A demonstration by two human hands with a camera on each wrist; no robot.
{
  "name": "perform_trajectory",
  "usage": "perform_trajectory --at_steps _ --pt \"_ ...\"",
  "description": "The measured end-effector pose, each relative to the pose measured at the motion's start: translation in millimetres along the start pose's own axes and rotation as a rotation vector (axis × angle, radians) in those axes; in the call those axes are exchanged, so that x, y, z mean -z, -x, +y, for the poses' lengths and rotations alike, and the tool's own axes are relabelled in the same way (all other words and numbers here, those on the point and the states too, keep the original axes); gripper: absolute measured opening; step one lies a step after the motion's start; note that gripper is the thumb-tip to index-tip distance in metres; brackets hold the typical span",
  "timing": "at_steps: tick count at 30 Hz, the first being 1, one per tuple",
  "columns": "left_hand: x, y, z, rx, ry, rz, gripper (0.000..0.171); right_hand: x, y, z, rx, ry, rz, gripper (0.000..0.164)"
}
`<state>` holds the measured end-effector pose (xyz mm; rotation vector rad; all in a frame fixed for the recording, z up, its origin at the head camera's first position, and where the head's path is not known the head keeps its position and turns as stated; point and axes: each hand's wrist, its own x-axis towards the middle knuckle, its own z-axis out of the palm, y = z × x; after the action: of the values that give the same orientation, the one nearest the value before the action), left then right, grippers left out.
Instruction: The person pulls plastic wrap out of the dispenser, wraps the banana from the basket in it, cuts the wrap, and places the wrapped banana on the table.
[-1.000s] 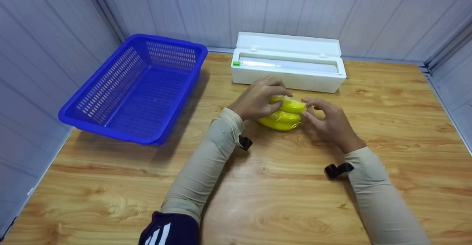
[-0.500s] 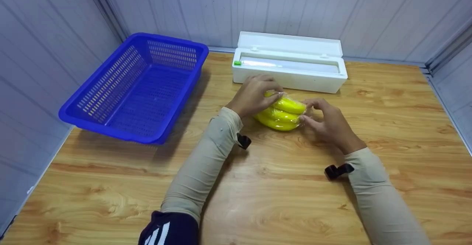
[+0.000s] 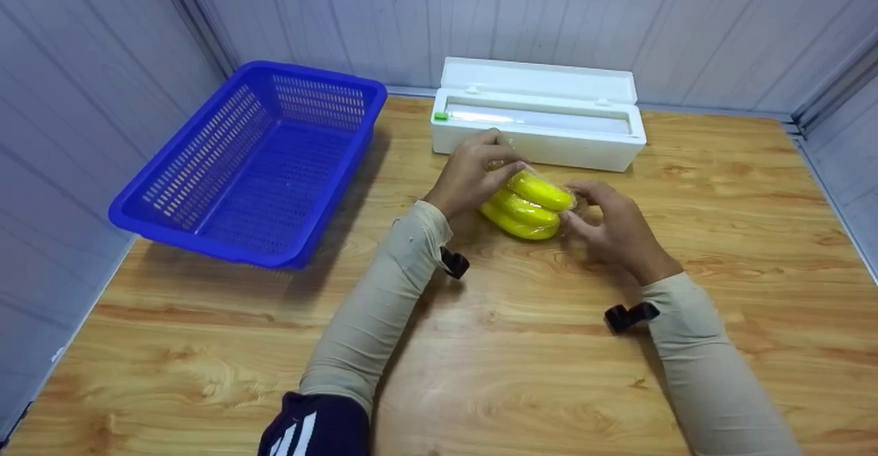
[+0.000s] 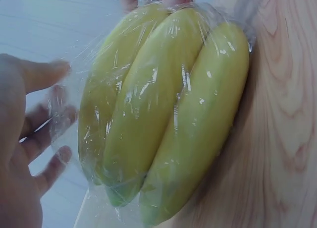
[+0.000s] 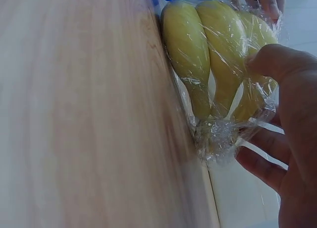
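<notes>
A bunch of yellow bananas (image 3: 525,208), wrapped in clear cling film, rests on the wooden table between my hands. My left hand (image 3: 473,171) pinches loose cling film (image 4: 69,114) at the far left side of the bunch. In the left wrist view the film stretches from the bananas to the fingers. My right hand (image 3: 614,226) grips the stem end, thumb (image 5: 277,62) over the nearest fruit and the other fingers below. The film is bunched up at the stems (image 5: 215,136).
Behind the bananas stands a white cling film dispenser (image 3: 542,144), its lid up, with a roll inside and a green slider (image 3: 441,116) at its left end. A blue plastic basket (image 3: 302,236) sits on the left. Panelled walls edge the wooden table (image 3: 521,374).
My left hand has moved slightly back and away, drawing film with it. The bananas have turned a little, their right end swinging nearer my right hand, which keeps its place.
</notes>
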<state>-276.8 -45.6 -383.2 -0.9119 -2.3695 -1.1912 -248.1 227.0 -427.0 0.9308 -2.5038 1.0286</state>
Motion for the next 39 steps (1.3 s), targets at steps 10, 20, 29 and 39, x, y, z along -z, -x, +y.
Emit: perform_trajectory --at_steps 10,20,29,39 --pt "2.7 -0.1 -1.1 -0.368 -0.534 0.159 0.015 3.3 -0.3 -1.1 -0.012 0.058 -0.006 0.038" --pt "4.0 -1.8 11.8 -0.159 -0.42 -0.055 0.016 4.3 -0.4 2.2 -0.046 0.075 0.01 0.035" --pt "-0.1 -3.8 15.0 0.056 -0.35 -0.246 0.014 5.2 1.4 2.4 -0.048 0.041 0.001 0.035" --pt "-13.4 -0.3 12.5 -0.078 -0.396 -0.203 0.01 5.4 1.8 1.0 -0.055 0.095 -0.014 0.035"
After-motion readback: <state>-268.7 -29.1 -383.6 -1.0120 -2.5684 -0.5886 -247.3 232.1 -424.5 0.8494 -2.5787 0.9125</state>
